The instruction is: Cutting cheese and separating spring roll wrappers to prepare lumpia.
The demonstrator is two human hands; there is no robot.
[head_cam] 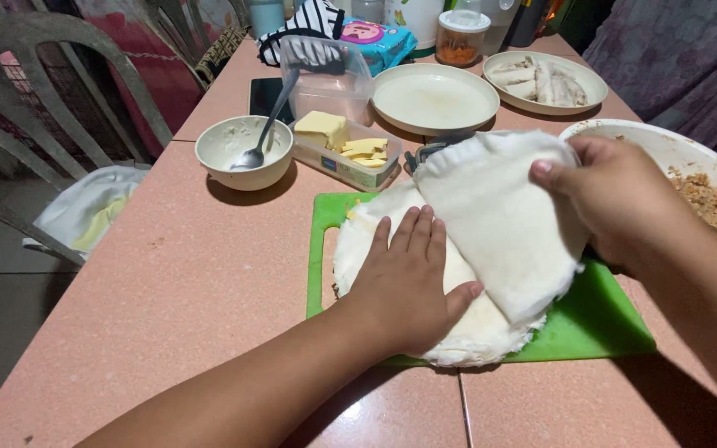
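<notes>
Pink table (168, 282); left hand (408, 278) presses wrapper stack (475, 328); right hand (616, 203) peels top wrapper (499, 207).

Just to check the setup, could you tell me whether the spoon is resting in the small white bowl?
Yes, the spoon stands with its head inside the small white bowl, handle leaning over the rim.

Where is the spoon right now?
The spoon leans in the white bowl at upper left in the head view, left of the butter container.
</notes>
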